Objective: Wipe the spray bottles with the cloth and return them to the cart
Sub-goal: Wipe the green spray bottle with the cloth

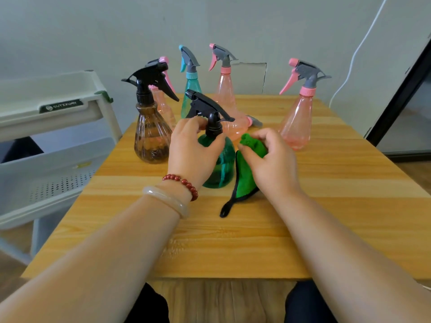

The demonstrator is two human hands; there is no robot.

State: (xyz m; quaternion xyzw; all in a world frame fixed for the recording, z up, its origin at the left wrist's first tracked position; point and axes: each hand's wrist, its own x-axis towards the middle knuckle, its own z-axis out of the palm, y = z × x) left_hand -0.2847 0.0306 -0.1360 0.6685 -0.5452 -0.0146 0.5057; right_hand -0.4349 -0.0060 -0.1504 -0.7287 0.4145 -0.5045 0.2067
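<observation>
A green spray bottle (222,169) with a black trigger head stands upright in the middle of the wooden table (233,241). My left hand (193,150) grips its neck and shoulder. Just right of the bottle, my right hand (270,164) holds a bunched green cloth (247,173) with black edging; its loop trails onto the table. The white cart (53,127) stands to the left of the table.
A brown bottle (151,134) with a black head stands left of my hand. Behind are a teal bottle (190,89), several pink bottles, one lying on its side (238,127), and one pink bottle (299,122) at the right. A white cable hangs on the wall.
</observation>
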